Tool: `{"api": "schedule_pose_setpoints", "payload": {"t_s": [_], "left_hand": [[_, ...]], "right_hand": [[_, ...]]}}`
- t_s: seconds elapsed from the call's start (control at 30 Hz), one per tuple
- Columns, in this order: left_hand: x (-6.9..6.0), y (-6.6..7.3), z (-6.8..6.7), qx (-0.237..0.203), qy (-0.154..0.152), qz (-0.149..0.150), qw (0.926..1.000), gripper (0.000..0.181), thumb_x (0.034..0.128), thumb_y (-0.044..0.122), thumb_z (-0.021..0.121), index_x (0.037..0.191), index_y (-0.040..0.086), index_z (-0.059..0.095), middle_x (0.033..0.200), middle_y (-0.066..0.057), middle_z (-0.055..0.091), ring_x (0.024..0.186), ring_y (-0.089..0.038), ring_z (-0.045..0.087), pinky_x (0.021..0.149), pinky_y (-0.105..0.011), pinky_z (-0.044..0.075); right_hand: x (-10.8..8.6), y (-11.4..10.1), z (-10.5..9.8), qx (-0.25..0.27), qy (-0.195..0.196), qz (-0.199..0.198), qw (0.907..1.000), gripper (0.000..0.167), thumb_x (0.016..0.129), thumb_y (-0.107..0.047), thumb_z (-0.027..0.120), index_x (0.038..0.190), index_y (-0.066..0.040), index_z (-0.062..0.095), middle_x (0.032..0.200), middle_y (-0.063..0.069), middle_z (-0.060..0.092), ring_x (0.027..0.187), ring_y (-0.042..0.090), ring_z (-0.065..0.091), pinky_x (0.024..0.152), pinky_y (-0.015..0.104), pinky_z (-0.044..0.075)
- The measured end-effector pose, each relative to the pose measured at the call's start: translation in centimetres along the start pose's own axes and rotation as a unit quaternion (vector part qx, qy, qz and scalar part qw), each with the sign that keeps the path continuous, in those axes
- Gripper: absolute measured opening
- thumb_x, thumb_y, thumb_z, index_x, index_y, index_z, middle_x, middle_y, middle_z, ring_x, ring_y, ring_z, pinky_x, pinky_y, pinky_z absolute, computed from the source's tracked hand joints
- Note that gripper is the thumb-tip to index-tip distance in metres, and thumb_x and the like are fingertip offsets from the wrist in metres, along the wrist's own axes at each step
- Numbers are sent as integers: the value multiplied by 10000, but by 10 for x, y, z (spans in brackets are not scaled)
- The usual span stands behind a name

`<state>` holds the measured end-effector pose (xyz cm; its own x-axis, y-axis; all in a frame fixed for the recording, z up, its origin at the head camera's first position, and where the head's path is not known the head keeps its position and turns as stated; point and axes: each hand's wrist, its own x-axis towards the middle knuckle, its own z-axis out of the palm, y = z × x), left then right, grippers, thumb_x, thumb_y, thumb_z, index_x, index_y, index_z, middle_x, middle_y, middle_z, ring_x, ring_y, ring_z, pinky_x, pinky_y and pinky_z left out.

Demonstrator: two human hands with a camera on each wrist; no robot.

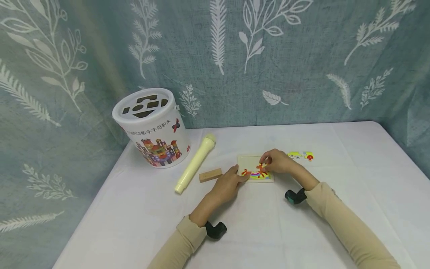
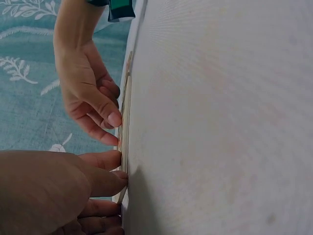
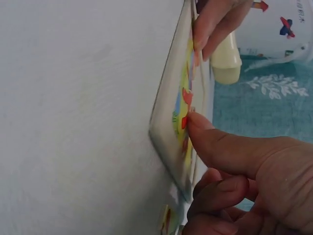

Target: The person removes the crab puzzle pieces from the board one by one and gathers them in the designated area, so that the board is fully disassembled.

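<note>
A flat wooden puzzle board (image 1: 248, 160) lies on the white table, colourful pieces filling its near part. My left hand (image 1: 227, 185) holds the board's left edge, thumb on the pieces at its lower left. Over the board's right side, my right hand (image 1: 278, 161) pinches a small red and yellow piece (image 1: 260, 167) between thumb and fingers. In the right wrist view the right thumb (image 3: 208, 139) touches the colourful pieces (image 3: 184, 98). The left wrist view shows the board edge-on (image 2: 126, 112), both hands at it.
More puzzle pieces (image 1: 300, 155) lie right of the board, behind my right forearm. Left of the board are a wooden block (image 1: 210, 175) and a pale yellow stick with a rounded end (image 1: 195, 163). A white bucket with a slotted lid (image 1: 152, 129) stands at the back left, before a curtain.
</note>
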<state>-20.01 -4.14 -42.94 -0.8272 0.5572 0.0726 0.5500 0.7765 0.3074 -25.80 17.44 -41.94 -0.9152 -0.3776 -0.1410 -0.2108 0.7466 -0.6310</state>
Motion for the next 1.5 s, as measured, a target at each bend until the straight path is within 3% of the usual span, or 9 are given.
{"api": "schedule_pose_setpoints", "payload": {"t_s": [0.53,0.63,0.83,1.0,1.5], "left_hand": [[0,0,2,-67,-11,-79,9999,291,912,101,545,1185,151,630,1323,-296,455,1230,-376,467,918,-440,468],[0,0,2,-92,-12,-80,9999,292,910,100,548,1186,150,629,1326,-298,451,1233,-379,464,921,-442,466],[-1,0,2,-97,-10,-71,9999,293,909,99,548,1186,153,628,1325,-296,452,1233,-375,465,934,-441,458],[-1,1,2,-50,20,-54,10000,298,901,71,557,1178,149,635,1318,-293,462,1222,-372,477,923,-438,466],[1,1,-1,-102,-7,-105,9999,305,913,73,539,1196,152,620,1329,-285,455,1235,-367,465,932,-439,460]], "right_hand": [[-1,2,5,-33,327,-137,9994,190,766,-73,718,911,-71,595,856,99,600,727,189,504,627,278,386],[-2,3,5,151,421,-22,9990,176,766,-72,714,904,-59,607,845,78,599,726,166,499,634,264,395],[-7,7,-1,801,446,25,9958,73,822,-59,647,880,-26,677,781,79,631,541,120,443,481,252,400],[-9,11,-5,1008,388,-158,9940,100,834,-58,641,905,-18,700,845,113,669,582,115,426,482,230,372],[-13,11,-7,573,625,-569,9948,92,836,-50,637,882,-64,716,854,83,683,579,135,408,492,229,373]]}}
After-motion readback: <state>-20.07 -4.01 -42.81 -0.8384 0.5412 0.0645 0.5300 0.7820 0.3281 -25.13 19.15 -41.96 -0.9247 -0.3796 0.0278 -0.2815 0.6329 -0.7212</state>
